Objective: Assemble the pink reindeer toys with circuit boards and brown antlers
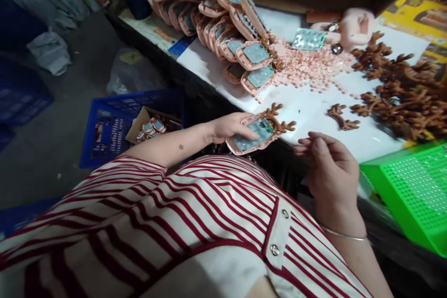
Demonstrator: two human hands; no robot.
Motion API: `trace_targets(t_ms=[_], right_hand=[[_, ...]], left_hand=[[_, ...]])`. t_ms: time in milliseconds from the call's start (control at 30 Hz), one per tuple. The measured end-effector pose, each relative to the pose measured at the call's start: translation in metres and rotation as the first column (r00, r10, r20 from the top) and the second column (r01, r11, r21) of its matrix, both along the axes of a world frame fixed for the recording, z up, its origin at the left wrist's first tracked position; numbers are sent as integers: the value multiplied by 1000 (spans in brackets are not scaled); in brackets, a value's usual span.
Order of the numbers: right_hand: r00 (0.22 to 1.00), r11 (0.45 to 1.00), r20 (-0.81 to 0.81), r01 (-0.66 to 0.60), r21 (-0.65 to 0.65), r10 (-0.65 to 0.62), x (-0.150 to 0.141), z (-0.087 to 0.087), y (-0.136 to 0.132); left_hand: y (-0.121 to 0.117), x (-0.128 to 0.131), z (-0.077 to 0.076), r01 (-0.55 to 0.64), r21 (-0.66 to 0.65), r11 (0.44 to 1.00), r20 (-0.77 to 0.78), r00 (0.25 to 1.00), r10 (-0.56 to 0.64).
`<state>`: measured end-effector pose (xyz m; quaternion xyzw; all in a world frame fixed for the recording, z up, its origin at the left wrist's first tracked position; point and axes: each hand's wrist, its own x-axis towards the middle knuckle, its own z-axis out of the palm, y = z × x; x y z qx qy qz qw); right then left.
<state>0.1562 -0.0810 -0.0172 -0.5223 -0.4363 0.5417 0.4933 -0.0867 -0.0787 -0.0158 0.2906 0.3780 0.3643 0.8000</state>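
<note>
My left hand is closed around a pink plastic casing fitted with a grey-green circuit board, its thumb lying across the board. Brown antlers stick out from the casing's far right end. Just right of the antlers is my right hand, its fingertips pinched together; whatever is between them, if anything, is too small to make out. Beyond the hands, a pile of small pink plastic pieces lies on the white table top. One loose brown antler piece rests near my right hand.
Stacked pink casings with boards line the table's left side. Brown antlers are heaped at the right, near a green perforated basket. A loose circuit board lies at the back. A blue crate stands on the floor at left.
</note>
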Motion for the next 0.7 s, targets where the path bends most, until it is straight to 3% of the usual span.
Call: trace_targets(t_ms=[100, 167, 233, 333, 367, 433, 500, 567, 633, 700], right_hand=[[994, 999, 104, 34, -2, -34, 4, 2, -1], [985, 996, 149, 90, 6, -89, 7, 3, 2], [975, 991, 182, 131, 4, -129, 11, 3, 6], [974, 992, 194, 128, -20, -122, 14, 2, 12], [977, 993, 184, 114, -32, -106, 14, 1, 14], [983, 994, 161, 96, -49, -87, 14, 0, 17], [987, 995, 140, 84, -56, -76, 15, -1, 19], [991, 997, 123, 64, -50, -57, 15, -2, 19], [995, 1000, 98, 13, -28, -11, 16, -3, 20], [996, 999, 77, -52, 12, 50, 16, -3, 22]], left_hand=[[-4, -7, 1, -36, 2, 999, -13, 999, 36], [4, -8, 11, 3, 64, 998, -67, 998, 1], [22, -11, 31, 24, 187, 982, -163, 987, 7], [61, -20, 75, -55, 456, 888, -331, 916, 227], [75, -25, 91, -88, 553, 829, -380, 858, 345], [103, -37, 123, -45, 683, 729, -499, 700, 511], [128, -49, 145, 80, 723, 686, -612, 535, 582], [148, -58, 155, 239, 663, 710, -737, 375, 562], [162, -64, 155, 375, 546, 749, -837, 216, 502], [171, -68, 150, 407, 427, 807, -892, 44, 450]])
